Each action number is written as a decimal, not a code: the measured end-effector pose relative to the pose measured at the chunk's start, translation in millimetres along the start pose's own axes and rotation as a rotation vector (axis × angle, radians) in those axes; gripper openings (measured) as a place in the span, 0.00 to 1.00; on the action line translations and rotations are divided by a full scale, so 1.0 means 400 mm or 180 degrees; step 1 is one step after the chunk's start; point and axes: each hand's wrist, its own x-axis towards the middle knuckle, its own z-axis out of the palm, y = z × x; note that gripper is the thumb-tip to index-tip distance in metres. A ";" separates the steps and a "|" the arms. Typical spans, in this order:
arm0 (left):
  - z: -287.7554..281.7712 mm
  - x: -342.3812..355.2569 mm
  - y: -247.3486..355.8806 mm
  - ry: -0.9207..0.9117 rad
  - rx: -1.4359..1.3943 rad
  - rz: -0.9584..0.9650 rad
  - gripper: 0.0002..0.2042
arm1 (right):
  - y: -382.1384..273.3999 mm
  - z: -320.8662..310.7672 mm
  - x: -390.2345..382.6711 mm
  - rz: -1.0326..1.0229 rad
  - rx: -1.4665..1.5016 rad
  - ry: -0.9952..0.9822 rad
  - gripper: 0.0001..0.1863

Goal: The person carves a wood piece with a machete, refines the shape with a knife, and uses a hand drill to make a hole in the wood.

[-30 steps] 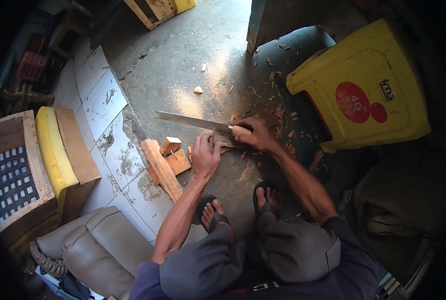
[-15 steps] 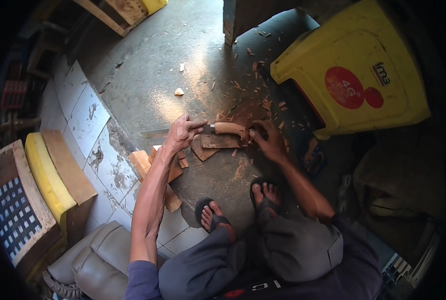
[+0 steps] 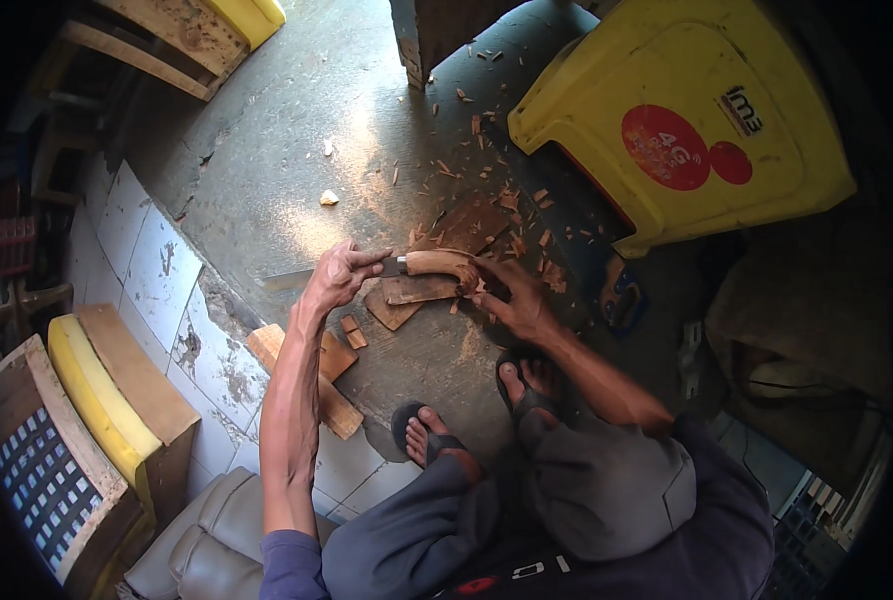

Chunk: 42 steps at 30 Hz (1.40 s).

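Note:
A machete lies crosswise before me, its curved wooden handle to the right and its long grey blade to the left. My left hand is closed round the blade close to the handle, the index finger stretched along it. The thumb and fingers of my right hand curl around the hooked butt of the handle. Just below the handle is a small wood block, overlapping a flat wood piece on the floor.
Wood offcuts lie by my left forearm. Shavings and a brown board are on the concrete floor beyond the handle. A yellow plastic stool lies tipped at the right, near a handsaw. Chair parts stand at the left.
The whole view has shifted slightly. My right hand has turned and slid lower around the handle's butt, its fingers now nearer the wood. My left hand keeps its grip on the blade.

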 end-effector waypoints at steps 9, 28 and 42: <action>-0.003 -0.002 0.023 -0.0039 0.0184 -0.0291 0.16 | 0.002 -0.016 -0.017 0.0187 0.0058 0.0206 0.35; -0.004 -0.003 0.027 0.0069 0.0258 -0.0232 0.16 | 0.010 -0.005 -0.016 0.0654 0.0477 0.0018 0.31; -0.012 -0.004 0.041 0.0036 -0.0159 -0.0287 0.15 | 0.002 -0.002 0.000 0.0058 -0.0141 0.0014 0.35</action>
